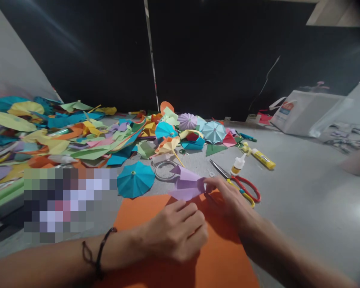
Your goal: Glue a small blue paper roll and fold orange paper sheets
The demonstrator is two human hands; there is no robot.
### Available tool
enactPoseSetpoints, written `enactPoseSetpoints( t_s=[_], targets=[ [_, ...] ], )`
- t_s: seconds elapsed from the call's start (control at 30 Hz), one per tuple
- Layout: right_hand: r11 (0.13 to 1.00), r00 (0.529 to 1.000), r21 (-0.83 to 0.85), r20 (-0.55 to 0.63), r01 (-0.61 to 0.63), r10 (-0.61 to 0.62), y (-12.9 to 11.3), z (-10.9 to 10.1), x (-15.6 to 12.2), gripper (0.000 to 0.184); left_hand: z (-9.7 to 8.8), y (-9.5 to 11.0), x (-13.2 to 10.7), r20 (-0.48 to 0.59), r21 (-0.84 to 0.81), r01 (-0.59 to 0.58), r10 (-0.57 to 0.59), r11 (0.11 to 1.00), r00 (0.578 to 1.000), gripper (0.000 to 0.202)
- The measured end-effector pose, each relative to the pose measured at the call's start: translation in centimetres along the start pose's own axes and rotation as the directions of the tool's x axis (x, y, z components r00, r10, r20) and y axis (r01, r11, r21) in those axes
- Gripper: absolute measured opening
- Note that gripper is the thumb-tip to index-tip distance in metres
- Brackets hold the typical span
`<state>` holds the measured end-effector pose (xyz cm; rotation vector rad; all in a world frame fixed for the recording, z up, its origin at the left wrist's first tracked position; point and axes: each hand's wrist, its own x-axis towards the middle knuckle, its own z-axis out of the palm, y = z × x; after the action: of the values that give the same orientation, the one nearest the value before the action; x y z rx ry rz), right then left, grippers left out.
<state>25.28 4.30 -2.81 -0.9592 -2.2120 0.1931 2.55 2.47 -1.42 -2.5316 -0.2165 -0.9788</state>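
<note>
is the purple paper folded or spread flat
Folded: the purple paper shows creases and stacked flaps, with the right hand touching its edge.

The grey floor (291,208) bears coloured paper scraps (78,138) (heaped leftward) and red-handled scissors (234,177).

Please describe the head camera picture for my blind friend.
A right hand holds folded purple paper, and a left hand with a bracelet sits on orange paper. Nearby lie a blue paper umbrella, red scissors, glue and paper scraps.
</note>
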Motion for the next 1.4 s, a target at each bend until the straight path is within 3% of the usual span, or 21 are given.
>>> enactPoseSetpoints(
  t_s=[0.07, 0.17, 0.33, 0.5, 0.67, 0.97, 1.07, 1.23, 1.4],
  targets=[
    [1.0, 0.999, 0.01, 0.035, 0.011, -0.011, -0.3, 0.1, 0.1, 0.027, -0.7, -0.5, -0.7, -0.033, 0.05, 0.018, -0.017, 0.999, 0.999, 0.017],
    [1.0, 0.996, 0.026, 0.088, -0.008, 0.005, -0.9, 0.2, 0.4, 0.023, -0.3, -1.3, -1.4, 0.017, 0.027, 0.189, -0.19, 0.982, 0.982, 0.016],
    [0.997, 0.989, 0.039, 0.139, -0.063, 0.057, -0.8, -0.1, 0.4, 0.025, 1.0, -2.1, -2.1, 0.247, -0.204, 0.485, -0.434, 0.851, 0.866, 0.032],
    [0.995, 0.986, 0.044, 0.144, -0.093, 0.086, -0.3, -0.1, 0.0, 0.036, 1.2, -2.4, -2.5, 0.355, -0.281, 0.536, -0.433, 0.796, 0.829, 0.041],
    [0.998, 0.996, -0.007, 0.069, -0.062, 0.062, -0.5, -0.3, 0.0, 0.036, 1.4, -2.3, -2.4, 0.419, -0.241, 0.556, -0.432, 0.795, 0.799, 0.034],
    [0.997, 0.997, -0.03, 0.032, -0.071, 0.072, -0.4, -0.6, 0.0, 0.029, 1.2, -2.2, -2.3, 0.434, -0.209, 0.549, -0.427, 0.809, 0.793, 0.032],
    [0.999, 0.997, -0.032, 0.062, -0.037, 0.039, -0.5, -0.7, 0.3, 0.028, 1.2, -2.3, -2.3, 0.402, -0.226, 0.52, -0.407, 0.824, 0.82, 0.032],
    [0.995, 0.99, -0.045, 0.116, 0.089, -0.084, -0.9, -0.4, 0.8, 0.045, 1.3, -2.2, -2.1, 0.303, -0.266, 0.453, -0.372, 0.851, 0.877, 0.037],
    [1.0, 0.989, -0.02, 0.148, 0.008, -0.005, -1.3, -0.1, 0.7, 0.047, 0.8, -1.8, -1.9, 0.178, -0.255, 0.382, -0.345, 0.889, 0.922, 0.032]
  ],
)
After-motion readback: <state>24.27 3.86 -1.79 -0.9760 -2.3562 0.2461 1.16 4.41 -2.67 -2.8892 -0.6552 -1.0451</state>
